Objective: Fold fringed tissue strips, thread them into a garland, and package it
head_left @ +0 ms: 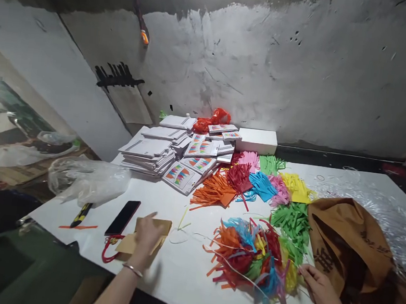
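Observation:
My left hand (147,235) is over a folded piece of brown cardboard (126,244), its index finger stretched out and the other fingers partly hidden and slightly blurred. A bunch of multicoloured paper tassels (253,261) lies in front of me, with a thin white string (241,272) running across it. At the right edge of that bunch, my right hand (314,282) has thumb and index finger pinched together on what looks like the string. Sorted tassels lie behind it: orange (213,189), blue (263,185), yellow (297,187) and green (292,222).
A phone (123,217), a yellow-black cutter (82,214) and a clear plastic bag (94,179) are at the left. Stacks of printed white packages (148,148) and a white box (257,141) stand at the back. Brown cloth (349,244) and clear plastic wrap (372,196) fill the right.

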### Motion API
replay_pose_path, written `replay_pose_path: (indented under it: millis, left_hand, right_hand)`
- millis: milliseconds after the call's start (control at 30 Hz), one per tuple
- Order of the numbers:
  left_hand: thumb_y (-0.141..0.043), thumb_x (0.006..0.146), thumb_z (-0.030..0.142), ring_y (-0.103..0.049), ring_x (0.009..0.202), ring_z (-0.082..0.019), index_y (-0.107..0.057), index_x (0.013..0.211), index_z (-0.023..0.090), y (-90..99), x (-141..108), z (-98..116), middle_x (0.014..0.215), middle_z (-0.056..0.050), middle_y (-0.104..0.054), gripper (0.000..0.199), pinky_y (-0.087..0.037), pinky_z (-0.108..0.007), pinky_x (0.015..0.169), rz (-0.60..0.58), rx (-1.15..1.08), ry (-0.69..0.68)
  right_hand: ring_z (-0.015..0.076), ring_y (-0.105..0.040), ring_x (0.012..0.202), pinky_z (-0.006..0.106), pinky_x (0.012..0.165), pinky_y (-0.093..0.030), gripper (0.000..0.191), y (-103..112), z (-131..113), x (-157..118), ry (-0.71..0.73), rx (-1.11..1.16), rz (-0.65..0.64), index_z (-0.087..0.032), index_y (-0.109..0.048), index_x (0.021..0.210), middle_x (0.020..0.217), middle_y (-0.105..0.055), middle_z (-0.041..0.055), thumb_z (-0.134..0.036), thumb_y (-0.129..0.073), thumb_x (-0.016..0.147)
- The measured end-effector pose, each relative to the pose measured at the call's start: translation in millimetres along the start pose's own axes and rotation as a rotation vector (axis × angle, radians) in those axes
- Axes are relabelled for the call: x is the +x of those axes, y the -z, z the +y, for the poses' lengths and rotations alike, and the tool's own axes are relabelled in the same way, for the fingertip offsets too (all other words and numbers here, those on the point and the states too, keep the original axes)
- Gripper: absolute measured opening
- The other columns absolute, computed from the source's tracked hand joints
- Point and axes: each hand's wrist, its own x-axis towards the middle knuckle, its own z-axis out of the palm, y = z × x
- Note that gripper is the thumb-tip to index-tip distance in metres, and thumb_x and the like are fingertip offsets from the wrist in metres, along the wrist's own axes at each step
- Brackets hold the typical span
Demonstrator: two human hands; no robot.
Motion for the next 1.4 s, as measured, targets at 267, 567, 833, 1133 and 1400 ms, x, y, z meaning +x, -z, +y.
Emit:
replay_pose_path:
  millis: [267,567,833,1133,1400]
  left_hand:
    - [-0.059,0.076,0.010,-0.061,0.091,-0.025,-0.067,0.098,0.018,-190.3,-77,-50,0.105,-0.012,-0.065,0.025,-0.047,-0.037,0.083,-0.654,0.550,-0.336]
    - [-0.051,0.085,0.015,-0.059,0.091,-0.022,-0.063,0.092,0.019,-169.5,-62,-52,0.105,-0.009,-0.062,0.015,-0.046,-0.032,0.079,-0.704,0.757,-0.453]
    - [-0.045,0.086,0.013,-0.058,0.093,-0.024,-0.061,0.086,0.018,-191.1,-71,-52,0.100,-0.010,-0.063,0.016,-0.043,-0.034,0.079,-0.648,0.763,-0.442]
    - [-0.051,0.084,0.025,-0.052,0.063,-0.016,-0.060,0.079,0.018,-131.6,-18,11,0.071,-0.001,-0.062,0.013,-0.037,-0.026,0.060,-0.787,0.696,-0.379]
    - [-0.060,0.079,0.022,-0.047,0.059,-0.016,-0.064,0.070,0.020,-103.6,-26,45,0.064,-0.001,-0.059,0.010,-0.032,-0.027,0.061,-0.855,0.654,-0.385]
  right_hand:
    - [0.0054,-0.012,0.042,0.021,0.041,-0.009,0.061,-3,12,-13,-0.051,-0.009,-0.030,-0.020,-0.056,0.071,0.047,-0.019,-0.0119,-0.081,-0.060,0.061]
    - [0.0049,-0.016,0.043,0.020,0.043,-0.010,0.057,14,11,-24,-0.078,0.054,-0.002,-0.020,-0.054,0.074,0.050,-0.023,-0.0115,-0.074,-0.067,0.062]
    - [0.0048,-0.013,0.047,0.020,0.045,-0.009,0.054,12,5,-30,-0.084,0.118,-0.051,-0.019,-0.056,0.077,0.055,-0.022,-0.0110,-0.070,-0.070,0.066]
    - [0.0015,-0.009,0.042,0.019,0.041,-0.005,0.059,25,-33,-4,-0.124,0.222,-0.176,-0.019,-0.054,0.071,0.050,-0.023,-0.0130,-0.070,-0.078,0.056]
    - [0.0027,-0.013,0.042,0.020,0.040,-0.008,0.054,22,-60,17,0.011,0.160,-0.136,-0.018,-0.056,0.070,0.049,-0.022,-0.0120,-0.063,-0.082,0.056]
